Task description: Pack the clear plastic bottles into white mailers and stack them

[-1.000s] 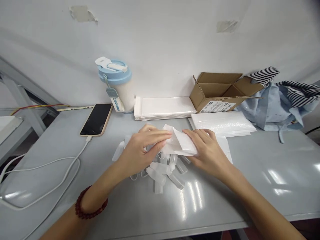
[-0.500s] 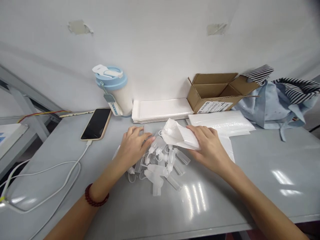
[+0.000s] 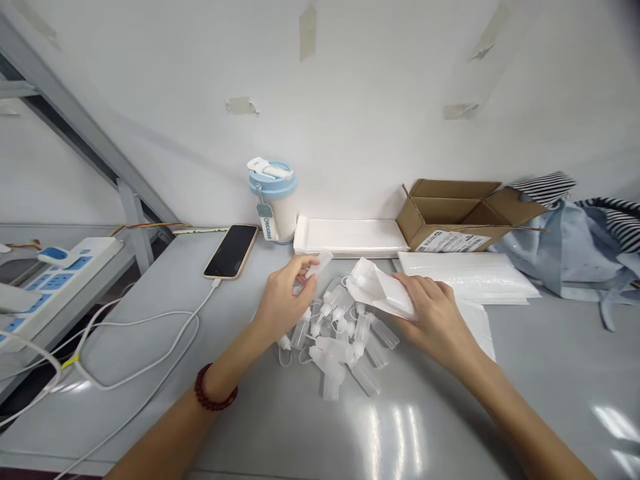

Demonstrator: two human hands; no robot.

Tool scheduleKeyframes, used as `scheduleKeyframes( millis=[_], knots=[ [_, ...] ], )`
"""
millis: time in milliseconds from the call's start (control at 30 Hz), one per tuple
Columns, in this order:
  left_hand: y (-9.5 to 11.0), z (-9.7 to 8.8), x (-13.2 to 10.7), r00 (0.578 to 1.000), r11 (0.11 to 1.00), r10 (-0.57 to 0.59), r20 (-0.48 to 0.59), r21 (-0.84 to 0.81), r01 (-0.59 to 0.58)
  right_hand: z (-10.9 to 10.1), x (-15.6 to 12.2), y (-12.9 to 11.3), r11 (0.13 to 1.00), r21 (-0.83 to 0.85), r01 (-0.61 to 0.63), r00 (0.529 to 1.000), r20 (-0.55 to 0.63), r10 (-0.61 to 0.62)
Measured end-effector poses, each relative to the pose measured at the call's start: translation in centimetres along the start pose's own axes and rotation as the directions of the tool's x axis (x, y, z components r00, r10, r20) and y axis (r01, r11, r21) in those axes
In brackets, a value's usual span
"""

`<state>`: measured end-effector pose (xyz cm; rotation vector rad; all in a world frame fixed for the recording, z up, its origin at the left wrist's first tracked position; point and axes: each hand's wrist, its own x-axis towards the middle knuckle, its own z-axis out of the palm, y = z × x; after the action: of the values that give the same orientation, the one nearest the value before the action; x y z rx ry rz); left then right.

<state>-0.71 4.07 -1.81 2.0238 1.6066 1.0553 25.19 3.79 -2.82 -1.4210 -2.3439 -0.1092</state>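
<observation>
My left hand (image 3: 290, 293) pinches a small translucent plastic bottle (image 3: 320, 263) just above the left side of a loose pile. That pile of squeeze bottles (image 3: 334, 348), several with caps on loop straps, lies on the grey table between my hands. Closed around a white padded envelope (image 3: 387, 293), my right hand (image 3: 431, 313) keeps the mouth of it open and facing left, toward the pile. Whatever is deep inside the envelope is hidden.
Behind the pile lie a stack of white envelopes (image 3: 350, 237) and an open cardboard box (image 3: 450, 217). More white envelopes (image 3: 465, 275) sit in front of the box. A blue-lidded cup (image 3: 280, 207), a phone (image 3: 231, 252) on a white cable (image 3: 170, 313), and a blue cloth bag (image 3: 555, 233) stand around.
My left hand has lifted a bottle from the pile and now holds it up. My right hand still grips the envelope. The view has shifted left, showing a power strip.
</observation>
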Motion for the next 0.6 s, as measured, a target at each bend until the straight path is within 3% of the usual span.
scheduleKeyframes(
  millis=[133, 367, 500, 600],
  knots=[
    [1.04, -0.61, -0.40, 0.999, 0.964, -0.032, 0.031, -0.262, 0.039, 0.10, 0.01, -0.27, 1.000, -0.014, -0.003, 1.000, 0.022, 0.003],
    [1.32, -0.42, -0.61, 0.991, 0.975, 0.131, 0.026, -0.182, -0.124, -0.11, -0.12, -0.68, 1.000, 0.001, 0.029, 0.999, 0.029, -0.029],
    [1.30, -0.90, -0.60, 0.994, 0.965, 0.055, -0.094, -0.249, -0.077, -0.39, -0.18, -0.64, 1.000, 0.016, 0.021, 1.000, 0.006, -0.021],
    [1.24, -0.97, -0.57, 0.994, 0.965, 0.013, -0.105, -0.258, -0.040, -0.56, -0.21, -0.77, 0.999, 0.024, 0.035, 0.999, 0.005, -0.035]
  ],
)
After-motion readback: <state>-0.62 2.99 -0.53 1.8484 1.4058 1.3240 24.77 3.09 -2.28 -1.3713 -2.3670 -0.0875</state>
